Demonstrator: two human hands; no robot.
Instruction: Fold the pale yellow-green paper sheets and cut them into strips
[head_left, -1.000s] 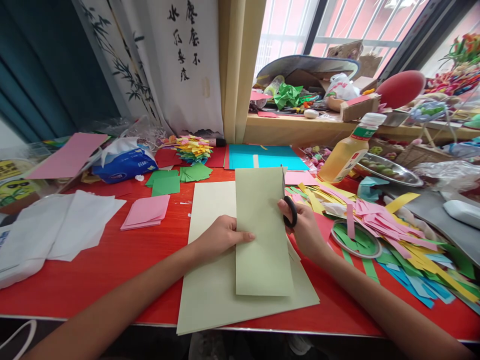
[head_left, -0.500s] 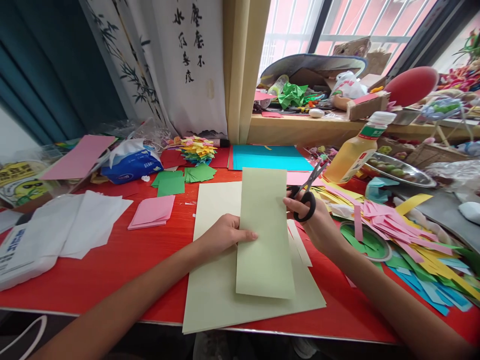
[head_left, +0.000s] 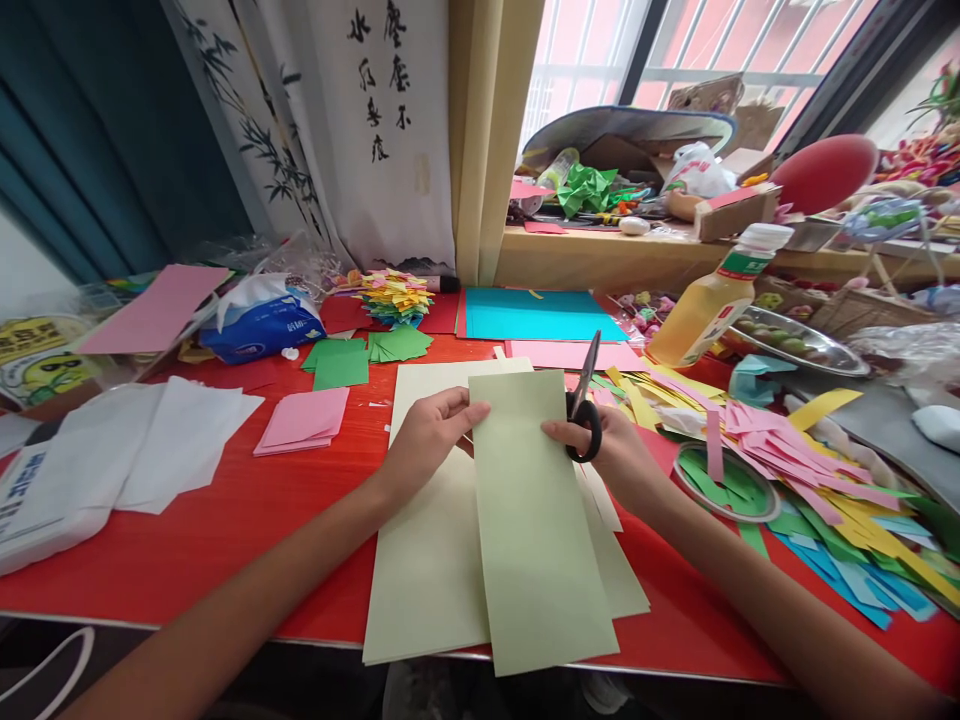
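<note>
Between my two hands is a long pale green paper strip, raised over larger pale green sheets on the red table. My left hand pinches the strip near its upper left edge, thumb in front. With thumb on its face, my right hand grips the strip's right edge. That same hand also carries black-handled scissors, blades together and pointing up, a finger through a loop. Narrow pale offcuts lie partly behind the strip.
To the left are pink paper squares, green squares and a blue tissue pack. On the right stand a juice bottle, a tape roll and piled coloured strips. Blue paper lies behind.
The strip has come lower and nearer to me, its bottom now past the sheets' edge. My left hand moved up along it; my right hand shifted left and took its edge.
</note>
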